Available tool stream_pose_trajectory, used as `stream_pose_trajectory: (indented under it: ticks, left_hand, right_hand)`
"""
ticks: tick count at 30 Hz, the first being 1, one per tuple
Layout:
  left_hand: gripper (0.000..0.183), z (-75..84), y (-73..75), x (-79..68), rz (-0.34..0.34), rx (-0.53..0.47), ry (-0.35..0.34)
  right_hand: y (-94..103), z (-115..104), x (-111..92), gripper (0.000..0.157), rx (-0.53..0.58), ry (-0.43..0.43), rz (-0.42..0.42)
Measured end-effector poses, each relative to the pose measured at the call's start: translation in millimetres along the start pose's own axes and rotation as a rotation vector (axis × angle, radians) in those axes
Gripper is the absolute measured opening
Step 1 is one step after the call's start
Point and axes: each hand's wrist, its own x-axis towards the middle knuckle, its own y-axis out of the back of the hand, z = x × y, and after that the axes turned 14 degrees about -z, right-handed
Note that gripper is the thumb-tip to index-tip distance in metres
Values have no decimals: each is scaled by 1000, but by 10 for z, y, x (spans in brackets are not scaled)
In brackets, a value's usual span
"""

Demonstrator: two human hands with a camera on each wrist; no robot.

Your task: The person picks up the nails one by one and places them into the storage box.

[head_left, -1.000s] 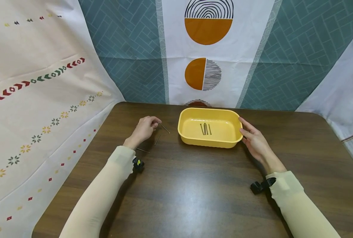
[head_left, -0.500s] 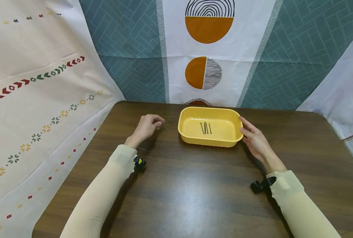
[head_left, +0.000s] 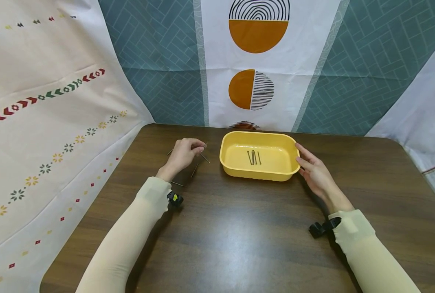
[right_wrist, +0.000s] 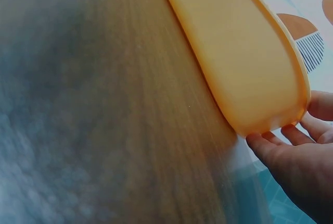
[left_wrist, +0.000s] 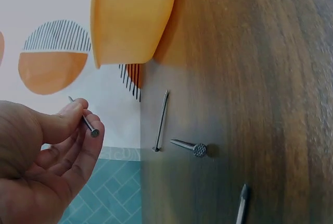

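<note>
My left hand point(head_left: 182, 154) is raised a little over the table's left side, pinching one steel nail point(left_wrist: 89, 125) between thumb and fingers, head exposed in the left wrist view. Below and around it lie several loose nails, among them one nail point(head_left: 205, 158) toward the tray and another point(head_left: 194, 170) closer to me. A yellow plastic tray point(head_left: 259, 176) stands near the back edge, with several nails point(head_left: 253, 158) side by side on its floor. My right hand point(head_left: 315, 175) holds the tray's right end, fingertips against the end wall and rim.
The dark wooden table point(head_left: 239, 244) reaches forward to a hanging patterned cloth point(head_left: 159, 81) just behind the tray. A white embroidered cloth point(head_left: 56, 122) borders the left side. Both wrists carry small black cameras.
My left hand has risen slightly and shifted right toward the tray; the nail it pinches now shows above its fingertips. The right hand and the tray stay put.
</note>
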Motion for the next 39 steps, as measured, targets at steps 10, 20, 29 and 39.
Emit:
stream_pose_trajectory:
  ticks: [10,20,29,39]
  left_hand:
    - [19,62,19,-9,28,-83,-9]
    - [21,239,-28,89,4,-270,-44]
    - [21,443,-79,184,-6,-349,-52]
    - [22,643,-183,332,-22,-423,-38]
  right_hand:
    - [3,5,-3,63,-7,4,-5]
    - [-2,10,-3,63,-11,5,-8]
    - [-4,-3,4,61,5,15,-14]
    - [-18,-4,1,62,13,11,-8]
